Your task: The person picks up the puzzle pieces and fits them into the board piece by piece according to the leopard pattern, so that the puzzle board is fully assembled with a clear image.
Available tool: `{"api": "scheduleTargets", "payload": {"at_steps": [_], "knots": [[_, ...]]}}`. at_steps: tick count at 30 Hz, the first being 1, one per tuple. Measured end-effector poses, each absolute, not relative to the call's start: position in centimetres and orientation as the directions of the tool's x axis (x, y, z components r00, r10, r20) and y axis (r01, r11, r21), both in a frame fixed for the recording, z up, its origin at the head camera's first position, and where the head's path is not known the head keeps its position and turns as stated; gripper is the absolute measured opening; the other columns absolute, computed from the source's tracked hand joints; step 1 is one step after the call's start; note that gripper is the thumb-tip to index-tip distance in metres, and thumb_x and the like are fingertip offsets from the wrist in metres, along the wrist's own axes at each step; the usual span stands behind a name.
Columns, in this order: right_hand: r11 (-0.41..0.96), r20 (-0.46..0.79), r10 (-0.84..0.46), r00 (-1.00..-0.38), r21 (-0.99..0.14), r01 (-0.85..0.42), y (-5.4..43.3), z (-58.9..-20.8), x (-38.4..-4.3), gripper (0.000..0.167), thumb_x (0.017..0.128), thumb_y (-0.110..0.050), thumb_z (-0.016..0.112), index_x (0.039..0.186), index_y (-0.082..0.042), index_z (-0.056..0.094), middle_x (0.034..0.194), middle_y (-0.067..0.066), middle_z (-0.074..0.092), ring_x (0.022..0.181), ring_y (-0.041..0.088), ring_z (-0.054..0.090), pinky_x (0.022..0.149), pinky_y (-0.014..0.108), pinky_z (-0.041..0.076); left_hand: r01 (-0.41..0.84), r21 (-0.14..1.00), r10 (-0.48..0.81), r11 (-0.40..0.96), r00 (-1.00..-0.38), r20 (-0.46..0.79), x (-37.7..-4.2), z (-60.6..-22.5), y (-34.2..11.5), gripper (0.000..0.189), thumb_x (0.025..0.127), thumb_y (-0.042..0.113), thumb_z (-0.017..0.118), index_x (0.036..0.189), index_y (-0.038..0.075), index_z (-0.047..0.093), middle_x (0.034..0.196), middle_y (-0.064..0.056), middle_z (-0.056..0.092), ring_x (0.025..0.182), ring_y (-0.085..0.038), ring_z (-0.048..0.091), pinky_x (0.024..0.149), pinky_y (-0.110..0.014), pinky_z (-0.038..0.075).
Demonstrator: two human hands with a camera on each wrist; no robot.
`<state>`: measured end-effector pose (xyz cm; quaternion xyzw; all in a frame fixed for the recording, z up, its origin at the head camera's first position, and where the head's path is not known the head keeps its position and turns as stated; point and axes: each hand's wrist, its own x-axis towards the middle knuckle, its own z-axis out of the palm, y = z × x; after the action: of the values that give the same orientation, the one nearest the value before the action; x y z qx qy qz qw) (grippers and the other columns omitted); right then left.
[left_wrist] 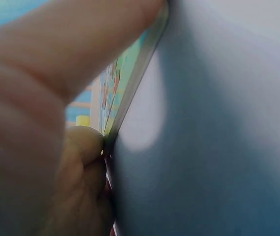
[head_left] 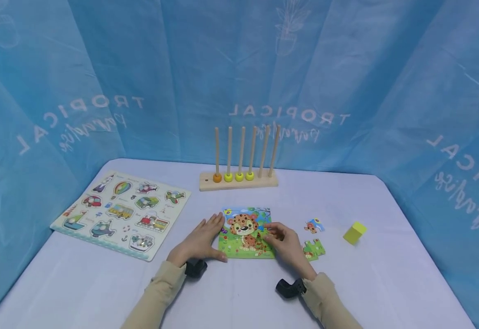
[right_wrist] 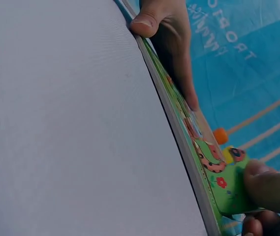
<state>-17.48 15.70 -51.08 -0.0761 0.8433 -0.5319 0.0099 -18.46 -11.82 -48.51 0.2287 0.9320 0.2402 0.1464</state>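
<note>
A leopard jigsaw puzzle (head_left: 245,224) in a flat tray lies on the table between the hands. My left hand (head_left: 200,238) rests at its left side, fingers extended and thumb spread toward the near edge. My right hand (head_left: 287,244) is over the puzzle's right part, pinching a green puzzle piece (right_wrist: 231,189) with a red flower on it. In the right wrist view that piece sits tilted over the tray, its near edge at the rim. Close beside the right hand lie loose puzzle pieces, a blue and orange piece (head_left: 314,225) and a green piece (head_left: 315,249).
A wooden peg rack (head_left: 239,183) with upright rods and several beads stands behind the puzzle. To the left lies a vehicle knob puzzle board (head_left: 120,214). A yellow block (head_left: 354,233) sits at the right. Blue curtains (head_left: 239,68) hang around the table.
</note>
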Motion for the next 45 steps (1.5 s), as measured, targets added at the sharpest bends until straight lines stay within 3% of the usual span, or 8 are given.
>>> {"api": "scheduleTargets", "payload": {"at_steps": [6,10,21,25,30,34,40,45], "knots": [[0.575,0.118,-0.22,-0.968,-0.786,-0.227,15.5,-51.3,-17.2,0.028,0.087,-0.016,0.071,0.114,-0.018,0.07,0.094,-0.002,0.061,0.077,0.006,0.049,0.066,0.022,0.045,0.355,0.525,0.497,0.774,-0.853,-0.156,-18.4,-48.2,-11.9,0.116,0.07,0.047,0.082,0.153,-0.002,0.017,0.162,-0.018,0.011,0.151,-0.035,0.009,0.124,-0.053,0.007],[0.609,0.108,-0.212,-0.971,-0.763,-0.218,15.4,-51.4,-17.2,0.024,0.085,-0.015,0.074,0.108,-0.02,0.072,0.093,-0.003,0.054,0.075,0.009,0.043,0.064,0.02,0.04,0.351,0.526,0.496,0.775,-0.853,-0.162,-18.3,-48.1,-11.9,0.116,0.07,0.047,0.082,0.153,-0.003,0.018,0.162,-0.018,0.011,0.151,-0.035,0.009,0.124,-0.053,0.007],[0.541,0.098,-0.179,-0.979,-0.821,-0.181,16.4,-50.9,-17.8,0.028,0.086,-0.014,0.073,0.113,-0.015,0.07,0.104,0.006,0.061,0.08,0.007,0.052,0.067,0.018,0.046,0.355,0.51,0.493,0.784,-0.854,-0.163,-18.4,-48.2,-11.9,0.116,0.071,0.048,0.081,0.153,-0.003,0.017,0.162,-0.018,0.011,0.151,-0.035,0.008,0.124,-0.053,0.007],[0.467,0.129,-0.057,-0.99,-0.873,-0.141,19.8,-49.9,-18.7,0.029,0.092,-0.013,0.065,0.121,-0.01,0.066,0.12,0.013,0.061,0.094,0.02,0.06,0.067,0.019,0.051,0.356,0.517,0.495,0.778,-0.855,-0.156,-18.4,-48.2,-11.8,0.116,0.071,0.048,0.081,0.153,-0.002,0.017,0.162,-0.017,0.011,0.151,-0.035,0.008,0.124,-0.053,0.007],[0.412,0.096,0.141,-0.985,-0.911,-0.03,24.3,-49.7,-19.3,0.036,0.098,-0.012,0.055,0.134,-0.005,0.054,0.144,0.017,0.042,0.13,0.035,0.044,0.092,0.033,0.048,0.353,0.513,0.493,0.782,-0.855,-0.164,-18.4,-48.2,-11.7,0.116,0.07,0.048,0.082,0.153,-0.002,0.017,0.162,-0.017,0.011,0.151,-0.035,0.008,0.124,-0.053,0.007],[0.336,0.075,0.219,-0.973,-0.942,0.003,26.2,-50.1,-19.6,0.041,0.099,-0.008,0.048,0.14,-0.002,0.045,0.153,0.019,0.032,0.144,0.034,0.027,0.114,0.046,0.033,0.351,0.51,0.491,0.785,-0.856,-0.165,-18.4,-48.3,-11.8,0.116,0.07,0.048,0.082,0.153,-0.002,0.017,0.162,-0.017,0.011,0.151,-0.034,0.008,0.124,-0.053,0.007],[0.459,0.021,0.119,-0.993,-0.888,0.036,26.8,-50.8,-19.9,0.054,0.09,0.005,0.041,0.144,-0.003,0.039,0.159,0.018,0.022,0.145,0.038,0.027,0.12,0.05,0.027,0.362,0.516,0.499,0.776,-0.853,-0.152,-18.4,-48.5,-11.9,0.116,0.07,0.05,0.081,0.153,-0.002,0.018,0.162,-0.018,0.012,0.151,-0.035,0.008,0.124,-0.053,0.006],[0.659,0.056,0.038,-0.998,-0.752,-0.017,26.7,-51.1,-20.0,0.053,0.088,0.004,0.046,0.14,-0.005,0.046,0.155,0.018,0.032,0.143,0.039,0.028,0.118,0.056,0.026,0.372,0.527,0.506,0.764,-0.852,-0.134,-18.4,-48.6,-12.0,0.118,0.068,0.054,0.08,0.152,-0.004,0.019,0.161,-0.021,0.013,0.151,-0.037,0.009,0.124,-0.054,0.006]]}}
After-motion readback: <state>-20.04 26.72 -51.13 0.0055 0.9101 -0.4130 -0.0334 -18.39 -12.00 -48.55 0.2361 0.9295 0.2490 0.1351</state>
